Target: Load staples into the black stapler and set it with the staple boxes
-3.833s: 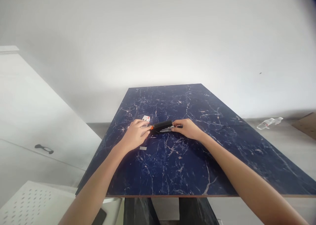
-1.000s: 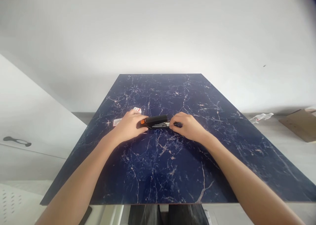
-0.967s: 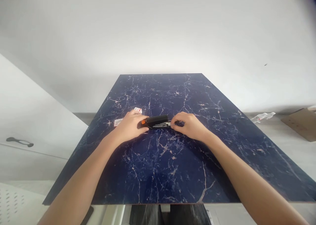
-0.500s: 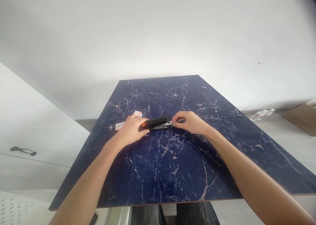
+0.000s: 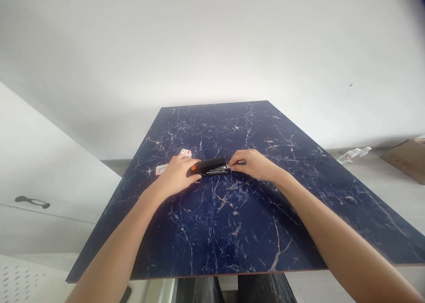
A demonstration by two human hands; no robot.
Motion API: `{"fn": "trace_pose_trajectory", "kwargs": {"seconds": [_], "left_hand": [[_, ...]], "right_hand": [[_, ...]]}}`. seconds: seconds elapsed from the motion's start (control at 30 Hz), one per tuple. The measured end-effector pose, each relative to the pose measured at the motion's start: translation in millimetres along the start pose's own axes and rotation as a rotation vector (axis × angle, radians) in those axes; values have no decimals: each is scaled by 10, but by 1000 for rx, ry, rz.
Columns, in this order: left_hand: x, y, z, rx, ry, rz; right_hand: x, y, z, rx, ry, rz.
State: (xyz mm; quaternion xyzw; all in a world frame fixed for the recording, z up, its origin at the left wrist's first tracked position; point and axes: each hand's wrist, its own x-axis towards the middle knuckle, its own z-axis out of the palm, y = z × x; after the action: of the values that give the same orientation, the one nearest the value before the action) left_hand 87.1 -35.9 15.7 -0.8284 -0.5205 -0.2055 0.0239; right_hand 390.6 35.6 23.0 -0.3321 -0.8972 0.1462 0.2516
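Observation:
A black stapler (image 5: 211,164) with an orange part at its left end lies on the dark blue marbled table (image 5: 229,232). My left hand (image 5: 179,171) grips that left end between thumb and fingers. The metal staple rail shows along the stapler's near side. At the right end, my right hand (image 5: 249,163) pinches the small metal tip of the rail with thumb and forefinger. Small red-and-white boxes, one (image 5: 186,153) behind my left hand and one (image 5: 161,169) left of it, are partly covered by that hand.
Past the table's right edge a clear plastic bottle (image 5: 349,155) lies on the floor, with a cardboard box (image 5: 405,159) farther right. A white wall (image 5: 212,50) stands behind the table. At left is a white door panel with a dark handle (image 5: 32,202).
My right hand has moved slightly left, toward the stapler, and less of the metal rail sticks out at its right end. My left hand stays in place.

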Motion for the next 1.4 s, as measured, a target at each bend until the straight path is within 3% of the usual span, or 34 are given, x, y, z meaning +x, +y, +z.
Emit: {"fn": "trace_pose_trajectory", "kwargs": {"seconds": [0.3,0.7,1.0,1.2,1.4], "left_hand": [[-8,-10,4,-11,-14,-35],[-12,1,-12,-18,-28,-43],[-7,3,-17,-11,-40,-38],[-11,-6,-9,-14,-34,-18],[-8,-21,9,-7,-33,-11]], "right_hand": [[-110,-67,181,-237,139,-156],[-135,-48,124,-207,132,-159],[-167,42,127,-324,61,-180],[-159,-46,56,-155,159,-83],[-105,-55,112,-50,149,-36]]}}
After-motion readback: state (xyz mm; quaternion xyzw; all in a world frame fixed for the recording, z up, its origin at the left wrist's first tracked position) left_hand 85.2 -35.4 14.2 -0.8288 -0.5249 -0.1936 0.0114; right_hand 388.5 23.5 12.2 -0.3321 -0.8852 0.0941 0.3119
